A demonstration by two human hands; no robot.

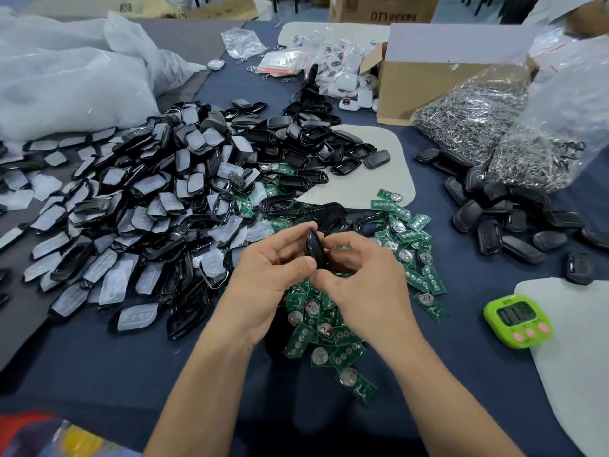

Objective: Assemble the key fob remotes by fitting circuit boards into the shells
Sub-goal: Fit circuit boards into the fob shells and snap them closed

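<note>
Both hands meet over the table's middle around one black key fob shell [315,247], held on edge. My left hand [270,275] pinches its left side with thumb and fingers. My right hand [362,278] closes on its right side and partly hides it. Under and around my hands lies a heap of green circuit boards [316,328] with round coin-cell holders. A large pile of black shells and clear rubber button pads [138,206] spreads to the left. Whether a board sits inside the held shell is hidden.
A row of closed black fobs [514,225] lies at the right. Bags of metal key rings [487,127], a cardboard box [425,74] and white fobs [346,77] stand at the back. A green timer [519,319] sits right of my hands. White bags [66,77] fill the back left.
</note>
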